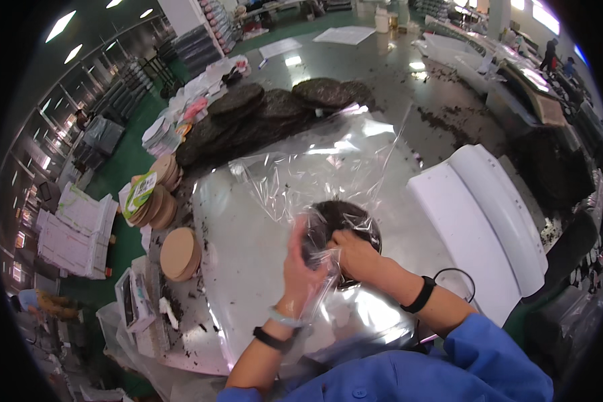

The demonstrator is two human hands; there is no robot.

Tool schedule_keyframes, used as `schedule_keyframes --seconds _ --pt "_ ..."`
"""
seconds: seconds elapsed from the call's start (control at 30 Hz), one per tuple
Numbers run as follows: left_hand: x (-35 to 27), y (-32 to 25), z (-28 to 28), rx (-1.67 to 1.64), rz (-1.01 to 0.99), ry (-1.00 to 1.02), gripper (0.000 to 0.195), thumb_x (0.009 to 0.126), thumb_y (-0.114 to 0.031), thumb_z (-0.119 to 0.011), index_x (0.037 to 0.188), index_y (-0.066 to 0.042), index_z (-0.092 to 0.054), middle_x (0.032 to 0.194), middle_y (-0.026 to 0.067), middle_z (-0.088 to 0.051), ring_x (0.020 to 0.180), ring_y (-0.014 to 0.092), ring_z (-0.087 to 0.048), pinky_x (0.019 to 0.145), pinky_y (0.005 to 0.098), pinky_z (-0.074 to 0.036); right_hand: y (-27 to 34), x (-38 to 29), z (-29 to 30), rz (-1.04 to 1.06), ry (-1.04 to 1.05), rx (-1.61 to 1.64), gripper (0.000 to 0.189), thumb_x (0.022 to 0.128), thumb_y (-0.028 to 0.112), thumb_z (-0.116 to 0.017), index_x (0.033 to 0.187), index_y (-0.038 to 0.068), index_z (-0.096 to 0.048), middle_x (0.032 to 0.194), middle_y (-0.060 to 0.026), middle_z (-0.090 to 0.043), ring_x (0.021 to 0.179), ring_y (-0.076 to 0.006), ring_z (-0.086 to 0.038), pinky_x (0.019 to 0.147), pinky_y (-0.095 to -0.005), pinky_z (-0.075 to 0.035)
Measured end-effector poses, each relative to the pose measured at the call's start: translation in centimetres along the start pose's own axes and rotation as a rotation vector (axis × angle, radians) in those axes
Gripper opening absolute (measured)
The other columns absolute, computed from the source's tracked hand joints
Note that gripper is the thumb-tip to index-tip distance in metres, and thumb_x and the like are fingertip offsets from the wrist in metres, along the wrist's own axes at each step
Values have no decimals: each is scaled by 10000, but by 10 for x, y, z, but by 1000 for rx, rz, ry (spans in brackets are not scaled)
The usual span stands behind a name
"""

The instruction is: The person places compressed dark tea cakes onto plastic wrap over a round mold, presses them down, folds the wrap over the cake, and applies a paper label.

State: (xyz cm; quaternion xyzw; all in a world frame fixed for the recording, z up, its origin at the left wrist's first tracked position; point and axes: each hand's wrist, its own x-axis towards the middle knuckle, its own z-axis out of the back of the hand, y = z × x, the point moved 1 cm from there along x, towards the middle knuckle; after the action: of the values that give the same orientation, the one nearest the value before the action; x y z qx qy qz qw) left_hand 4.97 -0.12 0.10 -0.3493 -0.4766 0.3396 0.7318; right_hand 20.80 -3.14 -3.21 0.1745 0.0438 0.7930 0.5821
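A dark round disc (331, 211), perhaps of dried seaweed, lies in front of me, partly covered by clear plastic film (326, 173) that spreads out beyond it. My left hand (304, 264) is at the disc's left edge, slightly blurred, with film gathered at its thumb and palm. On top of the disc, my right hand (354, 254) has its fingers curled into the film; its fingertips are partly hidden. Both hands are close together. Beneath them is a shiny sheet (241, 261) on the metal table.
More dark discs (276, 108) are heaped at the table's far side. Round tan pieces (180, 254) stand in stacks on the left. A white curved machine (477, 216) flanks my right arm, near a dark cable loop (470, 281). Dark crumbs (447, 125) are scattered on the metal surface.
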Motion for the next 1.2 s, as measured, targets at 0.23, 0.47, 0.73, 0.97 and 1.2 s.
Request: schedule_keyframes --seconds 0.23,0.47,0.73,0.97,1.2 --pt "7 21 -29 1077 -214 326 125 783 -83 -603 905 -96 -580 856 73 -597 877 244 -561 792 391 -419 -20 1 90 -463 28 717 647 881 299 -704 1393 13 -430 1469 -258 -386 1327 -317 -449 1034 -380 -405" --pt "100 42 77 3 541 920 828 703 -257 -874 1375 29 -483 1328 202 -583 1289 275 -514 1089 421 -394 -17 3 8 -32 36 212 606 906 466 -626 1309 21 -543 1418 -223 -439 1340 -359 -429 1095 -439 -390" --pt "20 46 -3 333 -162 452 1087 553 -172 -926 1471 -62 -354 1507 183 -367 1376 340 -393 1110 454 -356 -28 3 27 -80 -162 1058 354 894 186 -665 1191 18 -569 1185 -195 -540 1097 -366 -543 886 -428 -494" --pt "30 7 -32 513 -334 493 556 724 -221 -813 1216 -108 -580 1322 136 -554 1308 349 -473 1026 538 -408 -60 -21 39 -172 -50 752 425 896 139 -620 1287 -15 -558 1320 -165 -571 1204 -291 -540 1050 -399 -407" --pt "27 10 -49 518 -324 409 448 732 -206 -804 1138 -89 -653 1142 96 -636 1288 358 -474 1058 502 -358 -185 -367 196 -1311 -152 944 322 904 235 -660 1143 20 -647 1120 -91 -641 1042 -195 -596 964 -338 -448"
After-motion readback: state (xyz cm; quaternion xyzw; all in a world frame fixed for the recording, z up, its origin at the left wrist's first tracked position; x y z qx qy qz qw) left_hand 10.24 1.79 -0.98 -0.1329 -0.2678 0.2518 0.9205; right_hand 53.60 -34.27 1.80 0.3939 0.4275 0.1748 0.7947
